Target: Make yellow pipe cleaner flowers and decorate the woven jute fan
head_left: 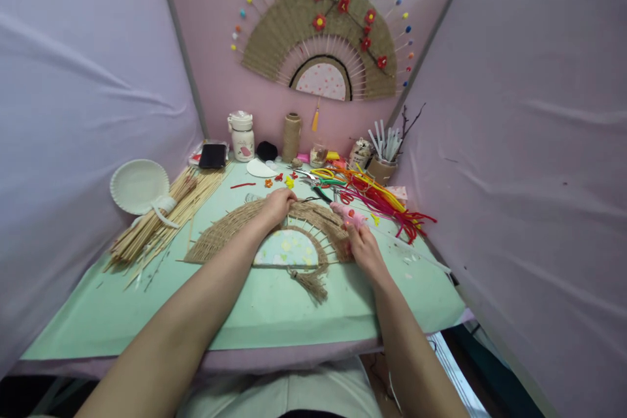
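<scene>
A fan woven of brown twine over thin sticks [223, 233] lies flat on the green tabletop, with a pale floral half-circle [287, 248] at its centre and a twine tassel [310, 284] below. My left hand [280, 204] rests at the fan's top edge, fingers curled together near a dark twig [309, 199]; what they pinch is too small to make out. In my right hand [363, 247] is a pink glue gun [349, 214], held over the fan's right part, its nozzle pointing up and left.
Bundled sticks [147, 225] and a white fluted plate [139, 187] sit at the left. Behind stand a white jar [241, 137] and a twine spool [291, 136]. Scissors [326, 174] and colourful pipe cleaners [386, 202] lie back right. A finished fan [279, 26] hangs on the wall.
</scene>
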`<state>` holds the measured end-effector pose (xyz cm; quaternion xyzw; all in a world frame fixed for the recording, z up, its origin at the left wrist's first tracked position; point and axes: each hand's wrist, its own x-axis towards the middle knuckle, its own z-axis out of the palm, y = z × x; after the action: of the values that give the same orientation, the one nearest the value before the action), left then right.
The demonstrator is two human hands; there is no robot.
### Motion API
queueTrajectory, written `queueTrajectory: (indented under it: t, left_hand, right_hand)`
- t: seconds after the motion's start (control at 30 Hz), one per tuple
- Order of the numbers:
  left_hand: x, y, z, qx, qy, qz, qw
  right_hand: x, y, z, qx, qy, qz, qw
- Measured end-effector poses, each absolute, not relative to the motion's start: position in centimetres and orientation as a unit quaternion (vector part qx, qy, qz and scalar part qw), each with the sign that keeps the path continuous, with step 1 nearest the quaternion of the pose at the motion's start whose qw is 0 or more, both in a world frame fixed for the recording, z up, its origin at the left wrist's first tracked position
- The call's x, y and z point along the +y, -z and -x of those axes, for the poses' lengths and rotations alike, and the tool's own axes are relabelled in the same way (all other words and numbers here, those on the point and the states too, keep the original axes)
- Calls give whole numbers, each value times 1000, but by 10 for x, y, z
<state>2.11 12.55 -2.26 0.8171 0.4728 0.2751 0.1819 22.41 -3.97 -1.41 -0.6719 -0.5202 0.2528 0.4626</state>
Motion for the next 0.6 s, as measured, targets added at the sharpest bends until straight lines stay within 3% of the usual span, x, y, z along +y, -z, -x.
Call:
queueTrajectory:
  t: [0.6]
  left_hand:
    - [139, 29, -22, 417, -187, -889, 37]
  right_hand:
    - [-49, 28, -234, -529, -241, 631, 513]
